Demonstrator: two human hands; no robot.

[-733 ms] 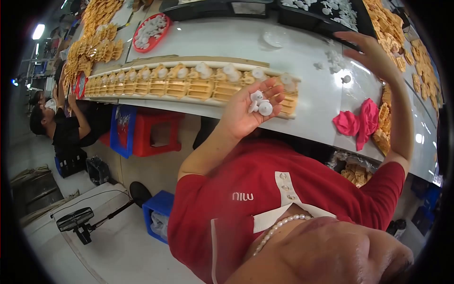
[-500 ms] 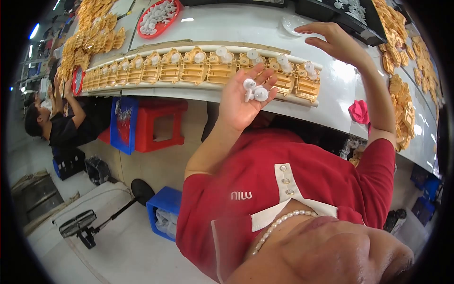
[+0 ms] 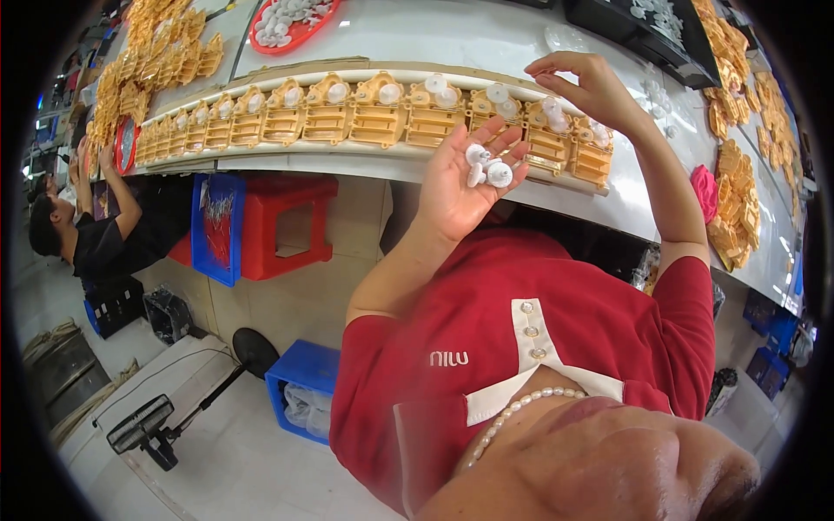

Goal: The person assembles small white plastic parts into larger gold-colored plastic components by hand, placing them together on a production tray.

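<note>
White plastic gears (image 3: 498, 174) rest in your left hand (image 3: 460, 187), its palm turned up and fingers slightly curled; that shallow cup probably stops the small pieces rolling off without any pinch. Your right hand (image 3: 591, 82) is well apart from it, bent at the wrist above the far side of the row of yellow housings (image 3: 378, 126) near its right end, thumb and fingers parted; whether it touches anything there, you can't tell from this view. The housings sit side by side along a pale rail (image 3: 330, 151), which seems to keep them straight and evenly presented to you. Several at your end carry two white pieces, seated in the side away from you. Beyond the row, the red dish (image 3: 329, 21) and the black bin (image 3: 643, 54) hold more white parts, likely set there so they don't crowd the row.
</note>
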